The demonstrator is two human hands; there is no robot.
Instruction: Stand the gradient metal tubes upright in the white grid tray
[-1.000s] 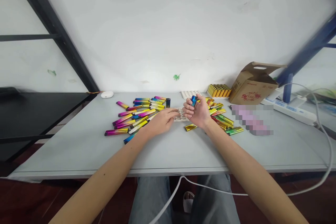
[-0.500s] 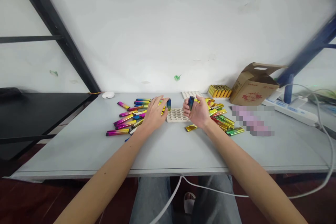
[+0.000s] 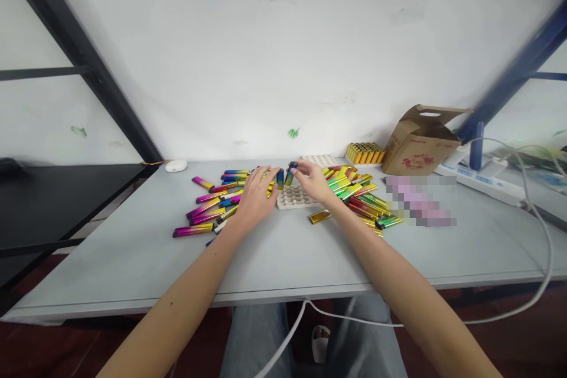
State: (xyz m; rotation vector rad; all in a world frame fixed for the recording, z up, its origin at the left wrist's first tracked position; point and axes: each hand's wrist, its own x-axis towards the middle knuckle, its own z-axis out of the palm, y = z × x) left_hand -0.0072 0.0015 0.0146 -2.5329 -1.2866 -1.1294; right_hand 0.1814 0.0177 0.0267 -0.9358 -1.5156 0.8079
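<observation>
My left hand [image 3: 257,195] has its thumb and forefinger closed at the side of a small blue metallic case [image 3: 280,179], which stands upright at the back left of a white tray with holes [image 3: 297,196]. Just to the right, my right hand [image 3: 313,180] pinches a second blue case [image 3: 290,173], yellowish at its lower end and slightly tilted above the tray. Whether its lower end touches the tray I cannot tell. Purple-and-yellow cases [image 3: 194,230] lie loose beside my left hand, and green, red and gold ones [image 3: 365,207] beside my right.
Behind on the right stand a white holed tray [image 3: 319,160], a tray packed with upright yellow cases [image 3: 365,153] and an open cardboard box [image 3: 414,144]. A power strip [image 3: 482,183] and white cable [image 3: 547,236] run along the right. A white earbud case [image 3: 176,166] sits back left.
My right hand has moved left with its blue case, turned over and come close beside the upright one. My left hand stays at its case. The view has shifted slightly.
</observation>
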